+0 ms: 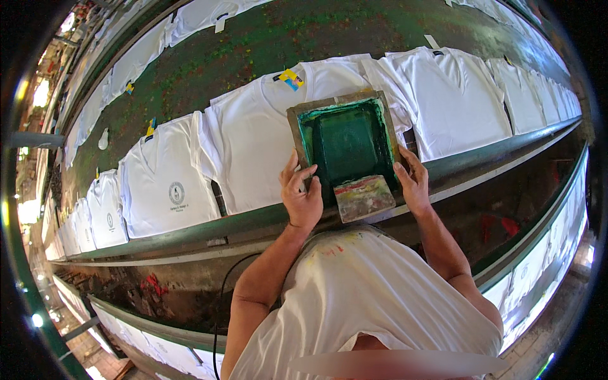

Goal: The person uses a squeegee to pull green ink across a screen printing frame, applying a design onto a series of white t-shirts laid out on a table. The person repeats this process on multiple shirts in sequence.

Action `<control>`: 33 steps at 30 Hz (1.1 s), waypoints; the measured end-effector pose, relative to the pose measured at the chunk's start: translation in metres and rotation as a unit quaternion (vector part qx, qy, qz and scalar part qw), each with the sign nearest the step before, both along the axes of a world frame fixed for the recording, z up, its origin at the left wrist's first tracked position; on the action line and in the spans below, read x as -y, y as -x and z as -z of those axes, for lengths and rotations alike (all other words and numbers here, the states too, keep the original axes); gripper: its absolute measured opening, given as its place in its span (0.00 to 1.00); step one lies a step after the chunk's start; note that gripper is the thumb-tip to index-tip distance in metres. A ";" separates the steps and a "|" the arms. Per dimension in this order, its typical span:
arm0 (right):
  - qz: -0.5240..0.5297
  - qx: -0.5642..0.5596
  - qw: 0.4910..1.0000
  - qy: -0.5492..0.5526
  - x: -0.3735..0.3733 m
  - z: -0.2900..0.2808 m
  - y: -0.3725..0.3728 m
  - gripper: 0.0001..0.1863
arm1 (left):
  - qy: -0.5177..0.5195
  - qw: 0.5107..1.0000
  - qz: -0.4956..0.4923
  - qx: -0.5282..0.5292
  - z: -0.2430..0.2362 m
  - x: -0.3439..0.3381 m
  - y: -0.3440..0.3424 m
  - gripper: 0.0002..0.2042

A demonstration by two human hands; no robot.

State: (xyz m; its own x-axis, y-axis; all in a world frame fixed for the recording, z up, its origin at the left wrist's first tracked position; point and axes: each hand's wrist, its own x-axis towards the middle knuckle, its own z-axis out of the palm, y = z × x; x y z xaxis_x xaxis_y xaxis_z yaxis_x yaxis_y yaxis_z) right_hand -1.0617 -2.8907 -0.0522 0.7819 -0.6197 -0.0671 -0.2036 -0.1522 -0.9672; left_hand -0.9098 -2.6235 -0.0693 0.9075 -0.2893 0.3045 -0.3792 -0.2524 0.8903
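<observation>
– Since both your hands are busy, what've you actually got there?

– It's a frame (340, 99), squarish, with a dark green panel (347, 142) inside. My left hand (303, 197) is gripping its left side and my right hand (413, 182) has the right side, fingers partly curled, so it's held between the two.

– And where's it sitting exactly?

– Right in front of my belly, by the near edge of the green table (215, 69). It blocks the lower right part of a white shirt (244, 139) laid out behind it. Can't tell from this angle if it's touching the cloth.

– What's that chunk at the bottom?

– Block (365, 201), greyish with red and yellow stains. It's at the frame's near end, between my hands, covering a bit of the green.

– Any prints around?

– Yeah, the left shirt (155, 161) has a dark round print (176, 194) low on it. Middle one's got a yellow and blue tag (292, 79) at the neck. Oh, and my own top (354, 288) has red smudges lol.
</observation>
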 end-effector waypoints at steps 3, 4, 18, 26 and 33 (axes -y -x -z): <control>-0.010 0.002 1.000 -0.009 0.002 0.000 0.001 0.32 | 0.025 0.999 0.002 -0.027 0.006 0.001 0.000 0.15; -0.018 0.001 1.000 0.021 0.003 0.001 0.001 0.32 | 0.027 0.999 0.003 -0.032 0.008 0.001 0.000 0.15; -0.058 -0.055 0.994 0.080 0.008 0.006 0.001 0.31 | 0.007 0.999 -0.007 -0.035 0.013 -0.003 -0.006 0.13; -0.073 -0.038 0.988 0.128 0.011 0.010 0.001 0.30 | 0.033 0.999 0.002 -0.034 0.018 -0.004 -0.007 0.15; -0.062 -0.053 0.988 0.133 0.008 0.011 0.001 0.30 | 0.017 0.998 0.000 -0.060 0.018 -0.005 -0.008 0.14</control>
State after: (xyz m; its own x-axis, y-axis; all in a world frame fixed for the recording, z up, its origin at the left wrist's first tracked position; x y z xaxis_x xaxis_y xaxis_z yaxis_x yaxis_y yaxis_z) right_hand -1.0627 -2.8989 -0.0628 0.8505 -0.5259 0.0006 -0.2648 -0.4291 -0.8636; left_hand -0.9021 -2.6183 -0.0873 0.9382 -0.2798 0.2039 -0.2698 -0.2218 0.9370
